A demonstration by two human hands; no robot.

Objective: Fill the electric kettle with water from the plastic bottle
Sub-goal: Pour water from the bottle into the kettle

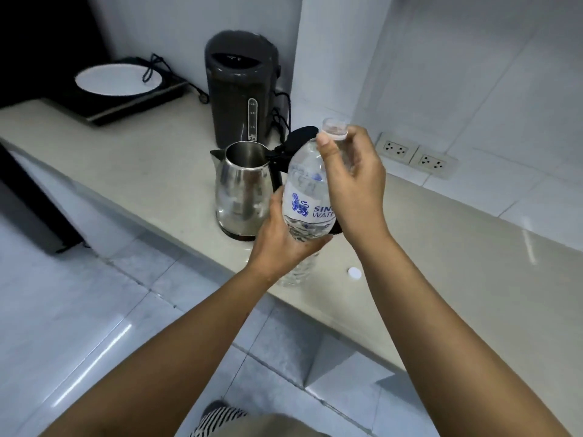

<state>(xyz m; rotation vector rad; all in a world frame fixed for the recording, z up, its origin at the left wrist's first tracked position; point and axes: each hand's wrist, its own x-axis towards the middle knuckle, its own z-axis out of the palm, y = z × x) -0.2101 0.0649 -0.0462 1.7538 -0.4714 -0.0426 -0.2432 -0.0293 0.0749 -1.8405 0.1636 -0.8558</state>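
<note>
Gripped bottle (307, 200) in left hand (280, 238), pinched cap (335, 129) with right hand (353, 181); needed firm body hold while twisting, beside open kettle (243, 190)

The plastic bottle (307, 197) carries a white label with a blue lion-like emblem and blue letters beside it: "SIN" on the upper line and "WATE" on the lower, the rest of both words hidden behind the right hand (353, 184). The dark water boiler (240, 89) behind the kettle has a level gauge with small numbers down its front, too small and blurred to read with certainty.
</note>
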